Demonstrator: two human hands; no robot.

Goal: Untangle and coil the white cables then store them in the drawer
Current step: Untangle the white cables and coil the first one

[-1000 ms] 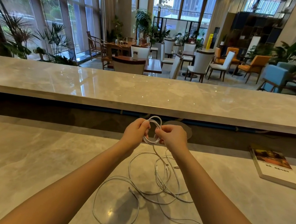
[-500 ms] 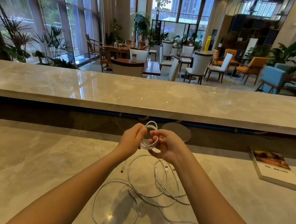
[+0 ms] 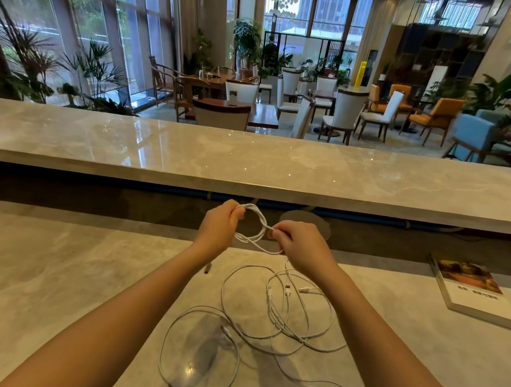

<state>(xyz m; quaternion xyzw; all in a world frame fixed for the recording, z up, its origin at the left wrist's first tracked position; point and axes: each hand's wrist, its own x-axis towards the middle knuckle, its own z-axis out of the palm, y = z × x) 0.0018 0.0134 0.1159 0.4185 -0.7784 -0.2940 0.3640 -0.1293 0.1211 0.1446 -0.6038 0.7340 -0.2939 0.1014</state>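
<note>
A small coil of white cable (image 3: 252, 227) hangs in the air above the marble counter (image 3: 49, 282). My left hand (image 3: 219, 227) grips the coil's upper left side. My right hand (image 3: 297, 245) pinches its right side, where the strands cross. Below the hands a loose tangle of white cables (image 3: 279, 315) lies spread on the counter, with several plug ends showing in its middle. One wide loop (image 3: 168, 348) of it reaches toward me. No drawer is in view.
A book (image 3: 474, 292) lies on the counter to the right. A raised marble ledge (image 3: 251, 161) runs across behind the hands, with a dark gap and a round cover (image 3: 308, 222) under it. Beyond is a lounge with chairs and plants.
My hands have drawn slightly apart, stretching the small coil sideways into a crossed loop. The tangle on the counter lies as before.
</note>
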